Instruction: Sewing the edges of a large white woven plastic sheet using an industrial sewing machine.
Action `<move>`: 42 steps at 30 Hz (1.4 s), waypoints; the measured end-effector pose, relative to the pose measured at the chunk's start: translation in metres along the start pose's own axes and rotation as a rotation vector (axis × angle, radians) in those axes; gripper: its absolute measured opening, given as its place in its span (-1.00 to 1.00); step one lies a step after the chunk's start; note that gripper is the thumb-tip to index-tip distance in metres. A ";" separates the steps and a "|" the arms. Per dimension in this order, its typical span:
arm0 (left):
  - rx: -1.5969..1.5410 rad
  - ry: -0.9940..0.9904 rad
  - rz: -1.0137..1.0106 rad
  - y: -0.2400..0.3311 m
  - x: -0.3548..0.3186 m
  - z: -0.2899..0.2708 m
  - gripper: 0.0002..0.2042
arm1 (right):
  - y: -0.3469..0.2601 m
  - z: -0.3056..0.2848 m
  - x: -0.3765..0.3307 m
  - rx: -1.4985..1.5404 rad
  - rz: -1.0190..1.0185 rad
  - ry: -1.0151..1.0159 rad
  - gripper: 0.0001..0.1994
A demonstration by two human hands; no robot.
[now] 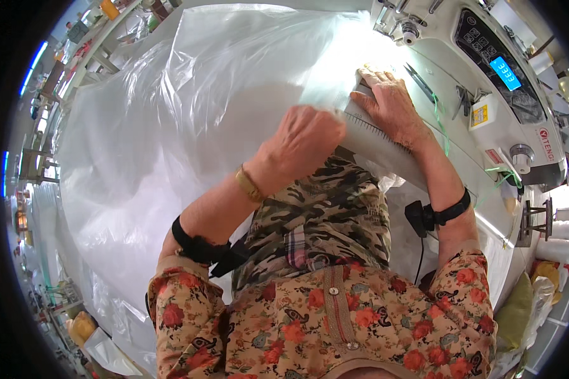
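A large sheet of clear plastic film (234, 82) covers the table's left side and hangs over toward my lap. My left hand (300, 142) is curled into a fist just above the film, beside a strip with tick marks like a ruler's (368, 128). Slight blur and the turned-in fingers hide whatever it may hold. Palm down, my right hand (395, 114) lies on the marked strip with its fingers stretched toward the sewing machine's head (408, 28). Bright light washes out the film by the fingertips.
Dark tweezers or snips (419, 82) lie right of my right hand, near a green thread (441, 123). The white sewing machine (480, 76) with a lit display (505, 73) stands at the far right. A shelf (98, 47) stands at the far left.
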State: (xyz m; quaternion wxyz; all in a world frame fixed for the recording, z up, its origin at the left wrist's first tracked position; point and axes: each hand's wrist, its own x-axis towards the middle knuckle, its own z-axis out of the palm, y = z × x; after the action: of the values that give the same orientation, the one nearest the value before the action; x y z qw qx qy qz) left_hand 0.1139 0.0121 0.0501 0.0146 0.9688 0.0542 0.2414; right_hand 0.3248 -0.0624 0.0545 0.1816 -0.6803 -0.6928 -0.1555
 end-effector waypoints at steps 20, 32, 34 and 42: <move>0.200 0.238 -0.388 -0.033 -0.040 0.002 -0.49 | 0.005 -0.010 0.011 0.025 0.182 -0.147 -0.58; -0.052 0.206 -0.210 -0.208 -0.030 -0.003 -0.51 | -0.118 0.011 -0.056 0.526 0.010 -0.006 -0.84; -0.063 0.186 -0.190 -0.211 -0.023 -0.004 -0.50 | -0.139 0.056 -0.062 0.728 0.227 -0.250 -0.82; -0.119 0.171 -0.247 -0.213 -0.023 0.000 -0.52 | -0.185 0.143 -0.023 1.470 0.670 -0.602 -0.73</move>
State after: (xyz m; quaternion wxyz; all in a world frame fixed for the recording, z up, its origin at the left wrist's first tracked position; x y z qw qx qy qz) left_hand 0.0726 0.2215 0.0273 0.0967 0.9281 0.1597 0.3221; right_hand 0.1347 -0.0213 -0.0774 0.4207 -0.5709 -0.3989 0.5813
